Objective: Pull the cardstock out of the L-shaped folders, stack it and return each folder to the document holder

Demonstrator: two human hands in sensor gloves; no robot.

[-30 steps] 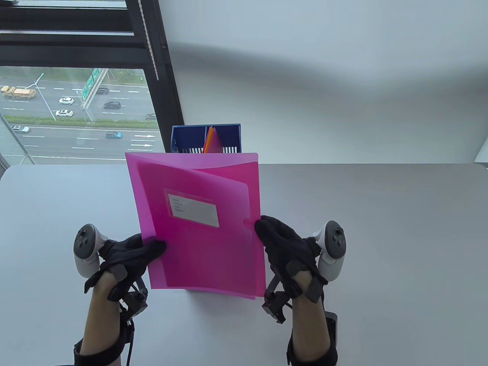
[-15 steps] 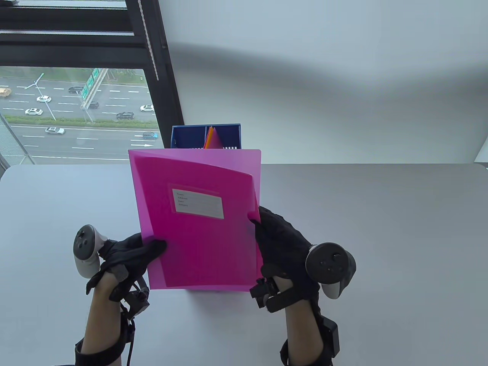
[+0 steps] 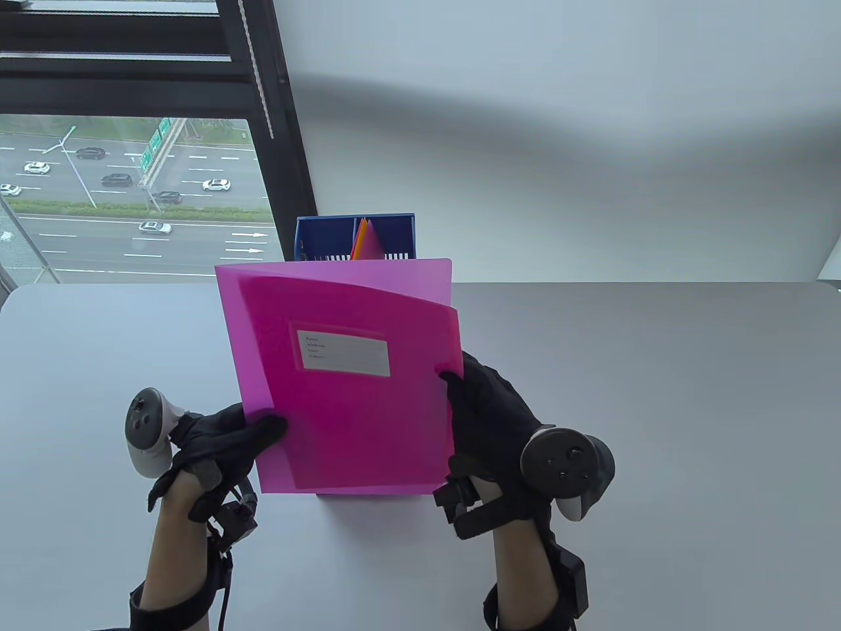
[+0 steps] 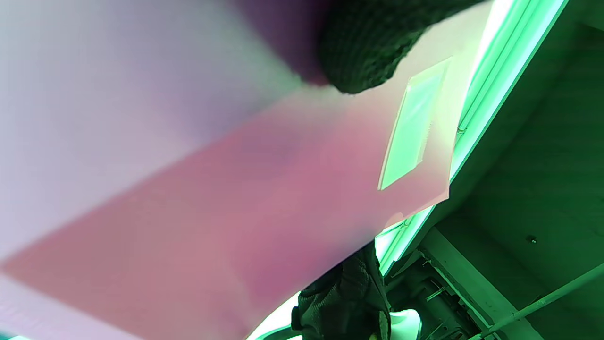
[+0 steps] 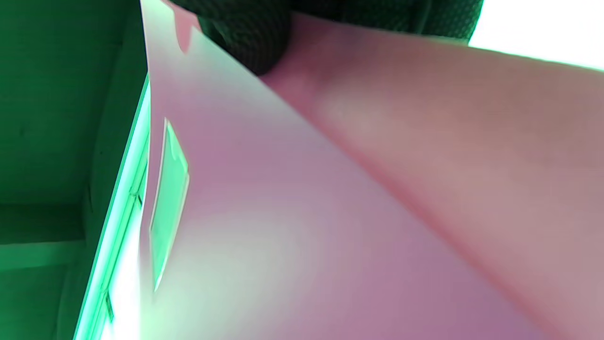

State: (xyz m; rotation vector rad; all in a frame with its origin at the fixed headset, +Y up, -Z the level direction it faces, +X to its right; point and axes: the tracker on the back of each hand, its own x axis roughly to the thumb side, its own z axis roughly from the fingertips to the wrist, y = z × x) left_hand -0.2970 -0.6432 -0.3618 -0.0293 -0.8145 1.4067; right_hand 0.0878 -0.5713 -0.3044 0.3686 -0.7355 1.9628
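Observation:
I hold a translucent pink L-shaped folder (image 3: pixel 341 381) upright above the table, its white label facing me. My left hand (image 3: pixel 227 440) grips its lower left edge, thumb on the front. On the right edge my right hand (image 3: pixel 476 407) pinches the front sheet and lifts it off the back sheet, so the folder gapes at the top right. The pink sheets (image 4: pixel 245 198) fill both wrist views (image 5: pixel 358 198). Behind the folder stands the blue document holder (image 3: pixel 355 238) with orange and pink folders (image 3: pixel 363 242) in it. Whether cardstock is inside the pink folder, I cannot tell.
The grey table (image 3: pixel 657 407) stretches to both sides of the hands. Something dark blue (image 3: pixel 358 494) peeks out under the folder's bottom edge. A window (image 3: pixel 131 190) lies behind the table on the left, a white wall on the right.
My right hand has turned palm-down and slid up the right edge, taking the front sheet with it. The front sheet moved from the folder's middle out to the right edge. The left hand stayed put.

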